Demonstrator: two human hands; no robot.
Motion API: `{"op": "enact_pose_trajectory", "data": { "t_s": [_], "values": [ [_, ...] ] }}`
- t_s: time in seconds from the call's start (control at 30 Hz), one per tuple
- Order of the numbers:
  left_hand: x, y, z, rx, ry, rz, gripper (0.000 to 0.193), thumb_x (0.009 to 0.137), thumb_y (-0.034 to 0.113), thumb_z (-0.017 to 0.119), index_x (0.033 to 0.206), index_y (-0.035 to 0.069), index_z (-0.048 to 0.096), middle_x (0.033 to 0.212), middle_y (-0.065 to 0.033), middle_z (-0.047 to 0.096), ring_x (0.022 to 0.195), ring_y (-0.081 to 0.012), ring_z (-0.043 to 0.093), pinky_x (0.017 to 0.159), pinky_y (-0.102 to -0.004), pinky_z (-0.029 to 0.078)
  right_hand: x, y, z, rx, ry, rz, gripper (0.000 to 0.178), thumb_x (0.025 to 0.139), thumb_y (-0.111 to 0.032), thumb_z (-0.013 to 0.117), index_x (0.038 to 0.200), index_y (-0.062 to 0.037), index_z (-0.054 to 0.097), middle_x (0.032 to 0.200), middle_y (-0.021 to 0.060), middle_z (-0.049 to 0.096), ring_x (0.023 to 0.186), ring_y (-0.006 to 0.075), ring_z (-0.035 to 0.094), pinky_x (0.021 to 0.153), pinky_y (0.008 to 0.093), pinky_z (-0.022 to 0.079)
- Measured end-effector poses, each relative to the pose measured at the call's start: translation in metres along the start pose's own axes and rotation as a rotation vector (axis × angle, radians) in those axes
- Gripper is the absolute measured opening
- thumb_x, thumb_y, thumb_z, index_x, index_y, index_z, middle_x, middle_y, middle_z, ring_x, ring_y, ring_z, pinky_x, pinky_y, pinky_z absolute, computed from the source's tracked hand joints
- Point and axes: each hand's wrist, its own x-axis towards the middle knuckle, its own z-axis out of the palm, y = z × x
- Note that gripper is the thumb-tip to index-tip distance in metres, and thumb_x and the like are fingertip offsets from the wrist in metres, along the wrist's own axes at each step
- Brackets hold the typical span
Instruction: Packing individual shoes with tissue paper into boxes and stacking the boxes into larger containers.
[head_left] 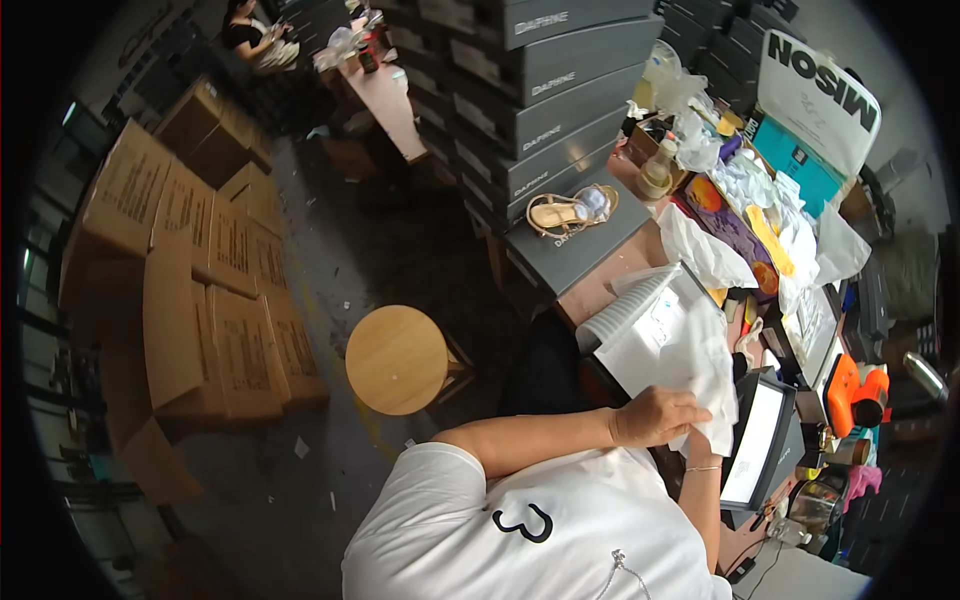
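Left hand (655,417) pinching white sheet (714,375) | right hand (702,449): can't tell | I'm judging it light, limp | favouring edge by left hand

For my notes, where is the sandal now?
In the head view, the sandal lies above and right of centre, on a grey box beside the tall shoe-box stack.
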Motion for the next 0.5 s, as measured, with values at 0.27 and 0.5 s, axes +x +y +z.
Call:
{"op": "enact_pose_trajectory", "data": {
  "t_s": [0.27,0.5],
  "values": [
    [-0.032,0.014,0.008,-0.001,-0.361,0.067,0.028,0.081,0.015,0.068,0.107,0.009,0.061,0.087,-0.0065,0.058,0.075,-0.0222,0.062,0.065,-0.0328,0.052,-0.004,-0.027,0.042,-0.321,-0.114,-0.018,0.049,0.091,-0.023,0.053,0.134,-0.0009,0.042,0.130,0.0162,0.052,0.116,0.0311,0.054,0.097,0.0390,0.045],
    [-0.028,-0.017,-0.023,-1.158,0.387,-1.389,0.085,0.079,0.050,0.073,0.140,0.006,0.032,0.134,-0.0095,0.043,0.120,-0.0243,0.046,0.098,-0.0384,0.039,-0.014,-0.004,0.071,-0.500,-0.138,-0.012,0.050,0.092,-0.021,0.052,0.136,0.0001,0.040,0.133,0.0173,0.050,0.118,0.0307,0.052,0.099,0.0388,0.043]
  ]
}}
